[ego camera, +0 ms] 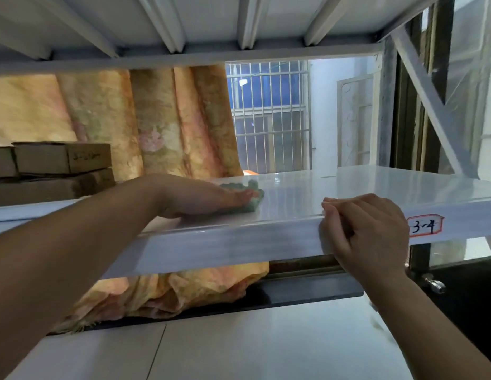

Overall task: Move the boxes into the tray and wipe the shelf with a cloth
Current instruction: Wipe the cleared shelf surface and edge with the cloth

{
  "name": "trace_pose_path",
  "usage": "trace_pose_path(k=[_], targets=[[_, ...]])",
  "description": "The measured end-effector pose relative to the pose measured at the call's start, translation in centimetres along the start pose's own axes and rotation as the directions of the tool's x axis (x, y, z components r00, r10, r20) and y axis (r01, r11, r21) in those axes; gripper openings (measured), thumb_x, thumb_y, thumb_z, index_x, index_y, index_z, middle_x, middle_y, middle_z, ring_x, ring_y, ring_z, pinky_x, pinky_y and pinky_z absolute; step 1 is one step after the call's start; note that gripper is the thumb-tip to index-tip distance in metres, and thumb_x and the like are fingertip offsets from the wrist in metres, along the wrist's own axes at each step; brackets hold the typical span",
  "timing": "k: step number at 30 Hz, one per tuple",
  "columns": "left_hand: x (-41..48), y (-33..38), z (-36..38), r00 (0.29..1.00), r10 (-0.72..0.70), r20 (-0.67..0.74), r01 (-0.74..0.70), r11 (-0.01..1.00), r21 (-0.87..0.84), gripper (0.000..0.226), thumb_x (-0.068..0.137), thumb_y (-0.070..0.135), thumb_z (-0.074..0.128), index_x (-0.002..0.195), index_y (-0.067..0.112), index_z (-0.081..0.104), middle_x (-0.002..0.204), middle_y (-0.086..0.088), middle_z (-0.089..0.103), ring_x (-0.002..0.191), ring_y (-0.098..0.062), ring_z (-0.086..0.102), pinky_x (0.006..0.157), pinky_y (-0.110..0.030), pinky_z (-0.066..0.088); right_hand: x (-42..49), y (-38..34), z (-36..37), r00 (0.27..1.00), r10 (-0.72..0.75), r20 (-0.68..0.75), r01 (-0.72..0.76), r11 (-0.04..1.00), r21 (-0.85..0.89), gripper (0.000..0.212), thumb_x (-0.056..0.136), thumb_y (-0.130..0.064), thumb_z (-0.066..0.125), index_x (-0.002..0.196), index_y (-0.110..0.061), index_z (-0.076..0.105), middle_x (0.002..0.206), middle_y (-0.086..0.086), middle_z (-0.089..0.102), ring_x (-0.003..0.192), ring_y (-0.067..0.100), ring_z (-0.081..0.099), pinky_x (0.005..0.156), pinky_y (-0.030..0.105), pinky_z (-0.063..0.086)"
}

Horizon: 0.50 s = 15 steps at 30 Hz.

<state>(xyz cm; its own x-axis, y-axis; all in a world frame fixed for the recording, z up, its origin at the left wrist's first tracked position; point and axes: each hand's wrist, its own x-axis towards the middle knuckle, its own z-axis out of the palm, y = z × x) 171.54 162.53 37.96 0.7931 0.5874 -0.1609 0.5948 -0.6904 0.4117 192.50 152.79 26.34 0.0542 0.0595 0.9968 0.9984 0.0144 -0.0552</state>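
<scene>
My left hand lies flat on a green cloth, pressing it onto the glossy white shelf. Only the cloth's far edge shows past my fingertips. My right hand grips the shelf's front edge, fingers curled over the top, just left of a label reading 3-4. Brown cardboard boxes sit stacked at the shelf's left end, behind my left forearm. No tray is in view.
Another white shelf with ribs hangs close overhead. An orange flowered curtain and a barred window lie behind the rack. A slanted metal brace stands at the right. Pale floor tiles lie below.
</scene>
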Motion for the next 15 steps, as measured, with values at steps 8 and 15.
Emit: trace_pose_path(k=[8, 15], targets=[[5.6, 7.6, 3.8, 0.976, 0.217, 0.015, -0.210, 0.923, 0.324, 0.059, 0.098, 0.051, 0.013, 0.150, 0.026, 0.015, 0.160, 0.007, 0.005, 0.145, -0.009, 0.006, 0.110, -0.026, 0.006, 0.0, 0.3, -0.9, 0.996, -0.025, 0.087, 0.026, 1.000, -0.005, 0.034, 0.086, -0.024, 0.045, 0.075, -0.006, 0.072, 0.071, 0.008, 0.072, 0.065, 0.025, 0.065, 0.068, 0.034, 0.048], [2.0, 3.2, 5.7, 0.922, 0.189, -0.338, -0.015, 0.889, 0.457, 0.055, 0.094, 0.056, 0.011, 0.145, 0.040, 0.024, 0.157, 0.008, 0.022, 0.142, -0.014, 0.022, 0.110, -0.043, 0.026, 0.1, 0.4, -1.3, 0.979, -0.050, 0.195, 0.052, 0.999, -0.008, 0.036, 0.088, -0.028, 0.043, 0.087, -0.009, 0.074, 0.084, 0.006, 0.075, 0.075, 0.024, 0.068, 0.076, 0.030, 0.043]])
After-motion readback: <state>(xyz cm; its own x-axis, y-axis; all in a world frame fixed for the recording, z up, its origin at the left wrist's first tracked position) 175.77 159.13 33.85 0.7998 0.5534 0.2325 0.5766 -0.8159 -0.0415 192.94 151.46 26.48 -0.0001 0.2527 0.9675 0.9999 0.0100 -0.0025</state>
